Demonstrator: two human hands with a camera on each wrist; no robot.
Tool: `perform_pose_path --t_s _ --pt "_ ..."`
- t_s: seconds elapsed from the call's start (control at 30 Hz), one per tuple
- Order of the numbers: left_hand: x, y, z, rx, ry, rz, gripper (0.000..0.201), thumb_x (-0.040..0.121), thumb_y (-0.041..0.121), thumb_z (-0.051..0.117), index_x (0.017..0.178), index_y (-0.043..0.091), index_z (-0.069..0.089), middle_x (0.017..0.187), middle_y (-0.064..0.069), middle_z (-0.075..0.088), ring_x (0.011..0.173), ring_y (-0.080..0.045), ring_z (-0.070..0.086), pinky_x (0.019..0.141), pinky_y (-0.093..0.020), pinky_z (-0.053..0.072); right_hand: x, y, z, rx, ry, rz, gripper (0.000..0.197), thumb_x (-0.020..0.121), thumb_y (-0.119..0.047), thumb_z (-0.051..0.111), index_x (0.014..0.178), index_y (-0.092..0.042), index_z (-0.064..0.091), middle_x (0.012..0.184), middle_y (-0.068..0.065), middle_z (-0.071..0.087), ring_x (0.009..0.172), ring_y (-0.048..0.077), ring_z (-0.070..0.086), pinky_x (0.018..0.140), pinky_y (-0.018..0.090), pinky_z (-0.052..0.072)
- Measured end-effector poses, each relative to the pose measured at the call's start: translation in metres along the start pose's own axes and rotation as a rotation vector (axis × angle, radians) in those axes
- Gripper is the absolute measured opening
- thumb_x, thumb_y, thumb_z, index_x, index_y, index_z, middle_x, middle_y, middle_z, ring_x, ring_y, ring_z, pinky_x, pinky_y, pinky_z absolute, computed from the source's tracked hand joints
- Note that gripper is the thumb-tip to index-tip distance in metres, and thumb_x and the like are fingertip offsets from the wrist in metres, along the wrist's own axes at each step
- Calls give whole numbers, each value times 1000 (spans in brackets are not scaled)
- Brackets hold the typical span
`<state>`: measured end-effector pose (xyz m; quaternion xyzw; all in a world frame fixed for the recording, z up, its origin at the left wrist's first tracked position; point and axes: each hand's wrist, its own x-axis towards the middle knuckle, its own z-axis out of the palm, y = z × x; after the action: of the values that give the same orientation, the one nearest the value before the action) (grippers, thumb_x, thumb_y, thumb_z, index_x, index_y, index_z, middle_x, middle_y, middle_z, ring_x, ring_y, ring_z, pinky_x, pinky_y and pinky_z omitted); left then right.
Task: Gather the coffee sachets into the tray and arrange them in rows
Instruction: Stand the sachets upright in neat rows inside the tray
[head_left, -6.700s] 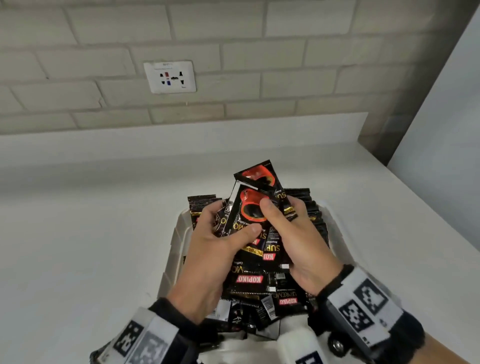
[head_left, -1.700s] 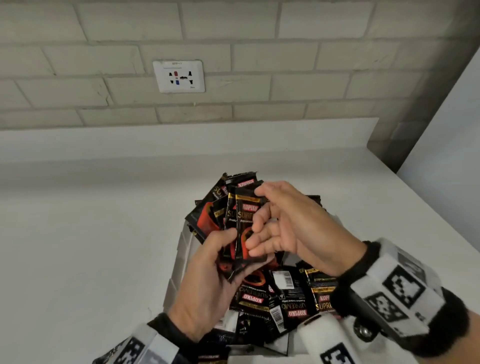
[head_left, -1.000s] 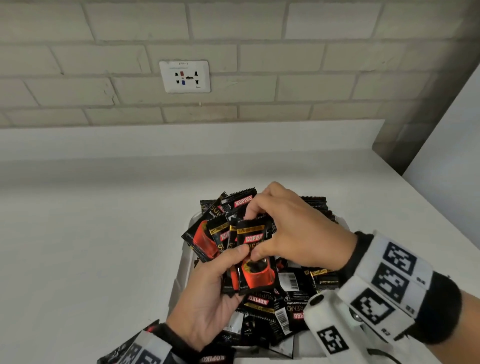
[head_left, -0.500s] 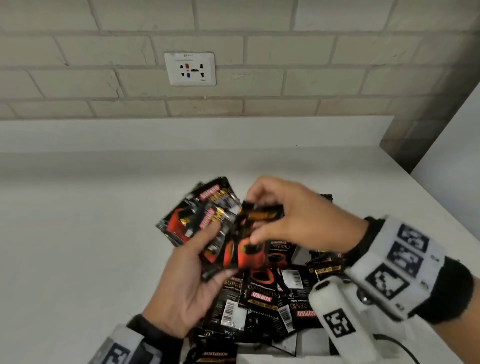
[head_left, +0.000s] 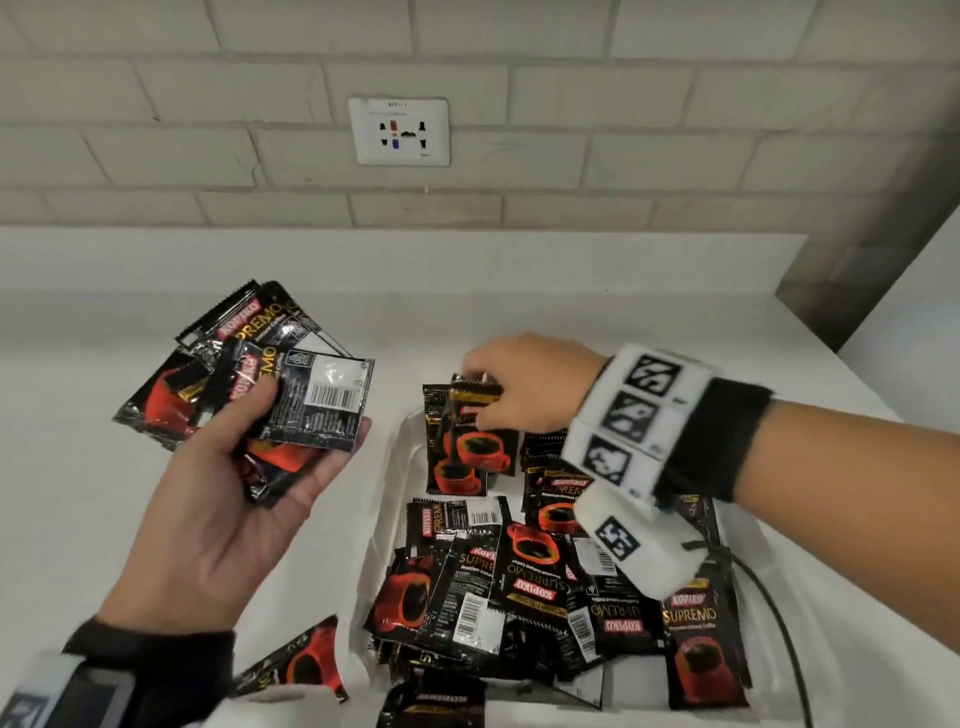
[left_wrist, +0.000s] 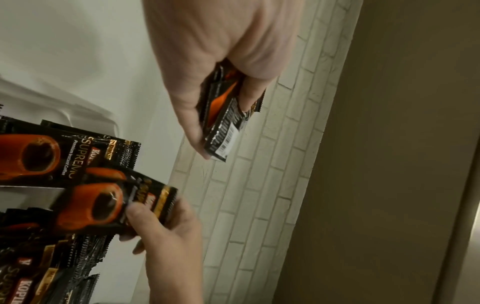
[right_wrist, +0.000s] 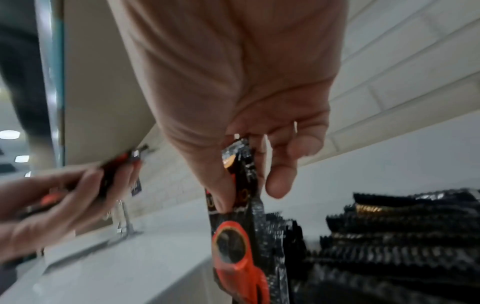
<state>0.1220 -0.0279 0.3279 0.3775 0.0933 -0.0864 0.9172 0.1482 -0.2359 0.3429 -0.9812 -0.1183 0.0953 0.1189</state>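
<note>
A white tray (head_left: 388, 499) on the counter holds a loose pile of black and red coffee sachets (head_left: 524, 582). My left hand (head_left: 291, 415) is raised left of the tray, palm up, and grips a fanned bunch of sachets (head_left: 244, 364). My right hand (head_left: 483, 395) pinches the top of one upright sachet (head_left: 480, 441) at the tray's far-left corner, against another upright sachet there. The right wrist view shows that pinched sachet (right_wrist: 241, 246) hanging from thumb and fingers. In the left wrist view the held bunch (left_wrist: 226, 115) is edge-on.
A sachet (head_left: 306, 665) lies outside the tray by its near-left corner. A black cable (head_left: 774, 608) runs along the tray's right side. The white counter (head_left: 104, 519) ends at a brick wall with a socket (head_left: 399, 131). A panel rises at the right.
My left hand has swung left, away from the tray, with its bunch. My right hand has drawn one sachet off that bunch and lowered it into the tray's far-left corner.
</note>
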Motion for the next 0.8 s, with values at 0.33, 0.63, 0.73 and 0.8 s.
perform_pose_path --t_s 0.33,0.63,0.73,0.8 --pt "2 -6 -3 93 21 -126 17 70 17 60 74 5 71 80 -13 74 68 -27 72 51 -43 58 31 -24 26 -621 25 -107 30 91 -27 48 63 -17 42 61 -4 43 49 11 40 45 21 21" --pt "9 -23 -4 206 61 -183 14 79 9 59 93 6 61 76 -12 74 61 -22 71 44 -36 57 21 -16 -12 -426 108 -4 30 91 -38 48 70 -16 54 70 -3 56 68 17 59 53 22 33" --pt "9 -30 5 201 24 -194 13 77 5 58 90 6 62 72 -11 73 57 -20 70 50 -38 57 5 -9 -32 12 55 86 32 89 -49 49 96 -19 60 87 -6 62 82 13 60 64 24 40" --pt "8 -35 13 163 -36 -197 26 70 5 59 95 5 62 78 -13 74 62 -22 71 52 -38 58 -11 -10 -27 330 -39 97 32 80 -52 59 94 -23 56 83 -7 63 73 9 62 58 24 46"
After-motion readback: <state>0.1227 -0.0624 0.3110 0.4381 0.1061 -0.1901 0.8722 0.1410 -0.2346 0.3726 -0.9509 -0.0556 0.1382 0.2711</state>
